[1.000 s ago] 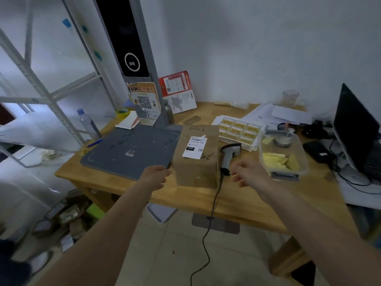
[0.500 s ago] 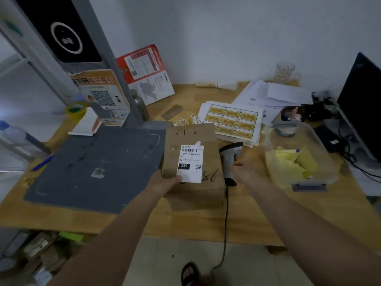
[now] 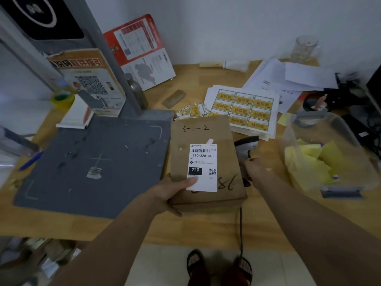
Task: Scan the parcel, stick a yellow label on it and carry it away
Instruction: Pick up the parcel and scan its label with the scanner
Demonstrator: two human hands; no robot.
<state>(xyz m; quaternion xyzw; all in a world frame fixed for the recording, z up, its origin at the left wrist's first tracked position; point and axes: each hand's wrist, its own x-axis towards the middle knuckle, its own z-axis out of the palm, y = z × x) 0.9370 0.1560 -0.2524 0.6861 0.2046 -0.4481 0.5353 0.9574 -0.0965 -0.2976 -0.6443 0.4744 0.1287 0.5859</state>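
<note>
Two bare hands reach over a wooden table (image 3: 268, 219), seen from above. The left hand (image 3: 171, 193) grips the near left corner of a brown cardboard parcel (image 3: 206, 129), thumb pressed on top at the lower edge of its white shipping label (image 3: 203, 168), fingers curled under the box edge. The parcel lies flat at the middle of the table, just right of a grey scanning mat (image 3: 92, 168); handwriting on the cardboard reads "5-1-2" above the label and "78" below it.

The right hand (image 3: 254, 168) is at the parcel's right side, fingers wrapped around the handle of a handheld barcode scanner (image 3: 246, 145) — its head pokes out beyond the box, and its black cable (image 3: 240, 230) trails off the near table edge.

Behind the parcel lies a sheet of yellow labels (image 3: 241, 106), with a few loose ones beside it. To the right stands a clear plastic tub (image 3: 329, 153) holding yellow paper scraps. Sandalled feet show on the floor below.
</note>
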